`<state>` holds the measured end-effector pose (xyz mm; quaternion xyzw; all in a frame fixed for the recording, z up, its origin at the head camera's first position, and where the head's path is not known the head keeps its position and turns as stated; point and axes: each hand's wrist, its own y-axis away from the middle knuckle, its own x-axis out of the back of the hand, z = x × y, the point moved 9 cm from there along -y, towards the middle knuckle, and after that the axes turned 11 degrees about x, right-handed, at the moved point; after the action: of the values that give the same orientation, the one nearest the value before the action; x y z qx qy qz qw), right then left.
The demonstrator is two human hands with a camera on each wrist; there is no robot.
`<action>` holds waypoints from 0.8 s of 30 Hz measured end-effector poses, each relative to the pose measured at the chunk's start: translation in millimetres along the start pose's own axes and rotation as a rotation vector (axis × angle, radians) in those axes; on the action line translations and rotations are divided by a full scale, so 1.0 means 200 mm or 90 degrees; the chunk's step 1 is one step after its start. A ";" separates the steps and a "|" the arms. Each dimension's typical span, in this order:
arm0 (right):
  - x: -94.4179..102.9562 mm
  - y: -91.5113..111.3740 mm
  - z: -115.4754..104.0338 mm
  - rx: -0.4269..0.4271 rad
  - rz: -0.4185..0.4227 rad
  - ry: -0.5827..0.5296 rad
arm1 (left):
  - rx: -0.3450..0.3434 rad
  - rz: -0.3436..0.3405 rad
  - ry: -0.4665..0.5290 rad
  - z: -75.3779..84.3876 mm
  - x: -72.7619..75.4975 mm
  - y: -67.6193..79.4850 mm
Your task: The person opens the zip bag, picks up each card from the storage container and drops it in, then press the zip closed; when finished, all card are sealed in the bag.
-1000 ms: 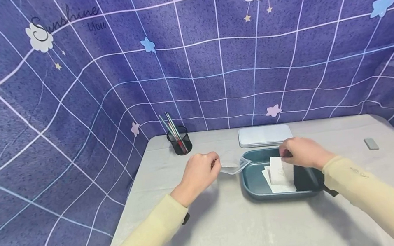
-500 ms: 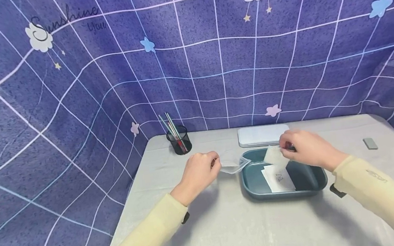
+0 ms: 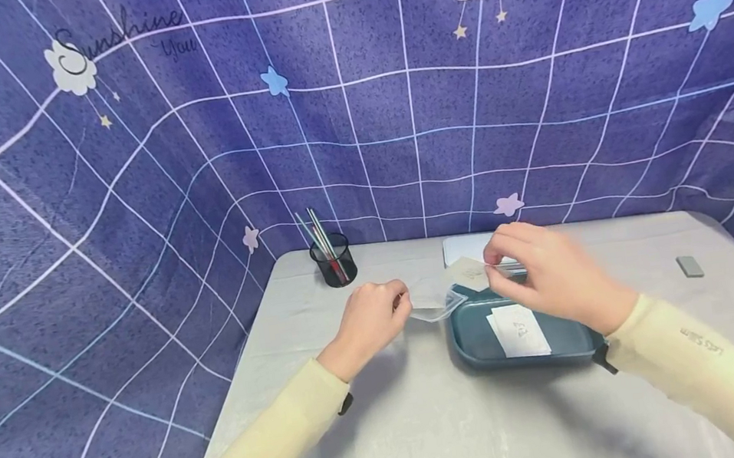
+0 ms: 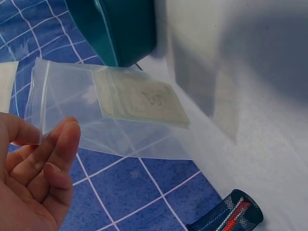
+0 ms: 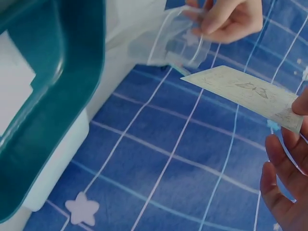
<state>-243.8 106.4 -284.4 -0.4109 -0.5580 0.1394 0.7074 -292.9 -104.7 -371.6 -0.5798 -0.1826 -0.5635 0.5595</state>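
Observation:
My left hand pinches the zip edge of a clear zip-lock bag, left of the teal tray. Inside the bag lie pale printed cards, best seen in the left wrist view. Between thumb and finger, my right hand pinches one pale paper card with a small dark drawing on it. This card is held over the tray's back left corner, its free end pointing at the mouth of the bag. More white cards lie overlapped in the tray.
A black mesh pen cup with several pens stands at the back left. Behind the tray is a flat white case, partly covered by my right hand. A small grey block lies at the right. Patterned blue cloth hangs behind the table.
My right hand has lifted a card out of the tray and carried it up and left toward the bag. My left hand and the bag have stayed in place.

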 end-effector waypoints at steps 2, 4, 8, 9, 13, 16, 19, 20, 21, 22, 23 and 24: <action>-0.02 -0.02 -0.03 0.006 -0.004 -0.003 | 0.000 -0.001 0.000 0.00 0.00 0.00; -0.05 -0.03 -0.05 0.009 -0.010 -0.008 | -0.002 0.001 0.001 0.00 0.00 0.00; -0.10 -0.03 -0.06 0.015 -0.009 -0.019 | -0.004 0.002 0.004 0.01 0.00 0.01; -0.12 -0.02 -0.06 0.013 -0.011 -0.023 | -0.005 0.003 0.004 0.01 0.00 0.01; -0.18 -0.01 -0.07 0.020 -0.012 -0.026 | -0.006 0.005 0.003 0.01 0.01 0.01; -0.23 0.00 -0.06 0.028 -0.029 -0.025 | -0.006 0.007 0.003 0.00 0.01 0.01; -0.29 0.01 -0.05 0.023 -0.064 -0.022 | -0.007 0.010 0.003 0.00 0.01 0.01; -0.31 0.01 -0.05 0.019 -0.075 -0.020 | -0.006 0.011 0.002 0.00 0.01 0.01; -0.34 0.01 -0.04 0.015 -0.085 -0.018 | -0.007 0.012 0.003 0.00 0.01 0.01; -0.36 0.02 -0.03 0.010 -0.094 -0.013 | -0.007 0.013 0.003 0.01 0.01 0.01; -0.37 0.02 -0.03 0.006 -0.100 -0.009 | -0.008 0.014 0.003 0.01 0.01 0.01; -0.39 0.02 -0.02 0.003 -0.104 -0.007 | -0.008 0.015 0.002 0.01 0.01 0.01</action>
<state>-265.1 55.9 -340.6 -0.3617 -0.5931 0.0844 0.7144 -290.3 -104.2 -369.5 -0.5845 -0.1713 -0.5591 0.5624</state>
